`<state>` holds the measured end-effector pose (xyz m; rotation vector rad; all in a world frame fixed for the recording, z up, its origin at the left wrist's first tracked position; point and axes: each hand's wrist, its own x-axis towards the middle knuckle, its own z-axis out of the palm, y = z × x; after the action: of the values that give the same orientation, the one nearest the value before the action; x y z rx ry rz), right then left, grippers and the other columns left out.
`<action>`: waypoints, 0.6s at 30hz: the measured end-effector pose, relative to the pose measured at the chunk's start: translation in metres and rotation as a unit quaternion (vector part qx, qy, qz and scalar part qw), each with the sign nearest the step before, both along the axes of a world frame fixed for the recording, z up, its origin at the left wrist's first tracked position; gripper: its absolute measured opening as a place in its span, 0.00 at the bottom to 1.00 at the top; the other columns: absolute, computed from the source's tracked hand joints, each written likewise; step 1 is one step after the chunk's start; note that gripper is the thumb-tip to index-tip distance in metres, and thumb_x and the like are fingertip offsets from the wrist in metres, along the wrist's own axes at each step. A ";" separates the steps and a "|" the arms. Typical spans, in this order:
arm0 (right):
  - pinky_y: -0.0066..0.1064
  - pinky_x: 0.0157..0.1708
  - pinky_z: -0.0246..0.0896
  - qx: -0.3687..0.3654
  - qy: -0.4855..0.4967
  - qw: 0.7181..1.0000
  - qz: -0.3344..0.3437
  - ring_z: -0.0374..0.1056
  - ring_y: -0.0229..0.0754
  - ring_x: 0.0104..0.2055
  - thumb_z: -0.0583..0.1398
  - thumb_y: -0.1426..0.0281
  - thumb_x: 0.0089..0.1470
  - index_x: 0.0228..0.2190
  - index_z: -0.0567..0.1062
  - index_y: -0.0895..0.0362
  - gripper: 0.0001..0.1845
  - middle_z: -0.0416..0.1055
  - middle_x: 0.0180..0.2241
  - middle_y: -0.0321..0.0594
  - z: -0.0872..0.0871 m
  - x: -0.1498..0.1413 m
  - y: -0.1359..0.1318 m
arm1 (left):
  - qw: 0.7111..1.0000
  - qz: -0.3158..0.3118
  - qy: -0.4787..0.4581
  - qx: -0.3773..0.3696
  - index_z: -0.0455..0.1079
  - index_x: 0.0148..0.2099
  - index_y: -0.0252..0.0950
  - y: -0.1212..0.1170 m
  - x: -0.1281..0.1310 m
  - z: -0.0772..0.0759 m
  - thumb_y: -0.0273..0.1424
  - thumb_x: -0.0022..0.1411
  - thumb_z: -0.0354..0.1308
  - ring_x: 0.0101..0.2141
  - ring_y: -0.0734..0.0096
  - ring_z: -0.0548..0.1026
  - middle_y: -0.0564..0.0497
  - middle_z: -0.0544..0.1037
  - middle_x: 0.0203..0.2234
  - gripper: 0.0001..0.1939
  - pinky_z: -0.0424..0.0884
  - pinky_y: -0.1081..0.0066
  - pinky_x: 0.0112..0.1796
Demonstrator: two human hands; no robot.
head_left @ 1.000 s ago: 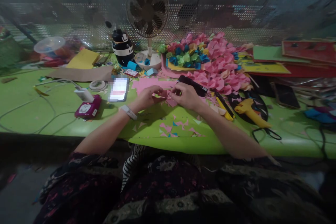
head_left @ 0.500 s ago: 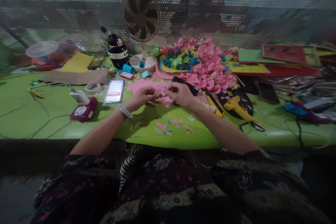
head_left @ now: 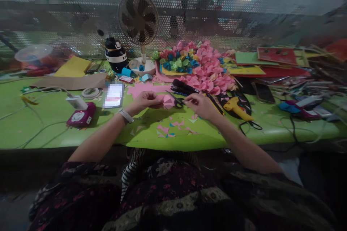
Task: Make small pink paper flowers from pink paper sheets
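My left hand, a white watch on its wrist, pinches a folded pink paper flower by its left side. My right hand is apart from the flower, its fingers curled together at the handles of a pair of dark scissors. Whether those fingertips hold anything is too small to make out. Pink paper sheets lie behind my left hand. Beyond my right hand rests a black elongated object. Small pink and blue paper scraps are scattered in front of both hands.
A heap of pink paper flowers stands at the back, beside a fan and a dark bottle. A lit phone and purple power adapter lie left. At right are a yellow glue gun and a cutter.
My right hand has drawn away to the right from the pink paper, uncovering the scissors. My left hand keeps the flower, now showing its folded shape. The camera view has swung slightly right.
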<state>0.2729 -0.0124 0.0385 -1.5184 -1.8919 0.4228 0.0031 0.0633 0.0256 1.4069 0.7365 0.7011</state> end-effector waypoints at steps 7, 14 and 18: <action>0.44 0.44 0.62 -0.068 -0.324 0.909 -0.255 0.69 0.58 0.47 0.59 0.63 0.52 0.46 0.76 0.62 0.23 0.74 0.46 0.58 0.002 0.137 -0.048 | 0.999 -0.008 0.032 0.038 0.73 0.31 0.32 0.000 0.002 -0.006 0.42 0.48 0.73 0.30 0.70 0.80 0.46 0.82 0.28 0.19 0.78 0.69 0.37; 0.39 0.41 0.60 -0.173 -0.415 0.867 -0.217 0.69 0.54 0.42 0.57 0.61 0.52 0.36 0.77 0.62 0.18 0.75 0.38 0.55 -0.002 0.158 -0.048 | 0.998 0.004 0.050 0.047 0.73 0.31 0.32 -0.004 0.005 -0.007 0.42 0.47 0.73 0.28 0.72 0.79 0.47 0.82 0.28 0.19 0.77 0.70 0.35; 0.40 0.42 0.60 -0.170 -0.380 0.872 -0.257 0.69 0.55 0.43 0.59 0.60 0.49 0.38 0.75 0.62 0.20 0.74 0.40 0.55 -0.006 0.154 -0.047 | 0.998 0.013 0.054 0.037 0.73 0.31 0.33 -0.005 0.006 -0.005 0.41 0.47 0.74 0.29 0.71 0.80 0.48 0.82 0.28 0.19 0.78 0.70 0.36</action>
<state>0.4271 -0.0594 0.0323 -2.6209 -1.8765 -0.1373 0.0087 0.0581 0.0207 1.5149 0.8220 0.6837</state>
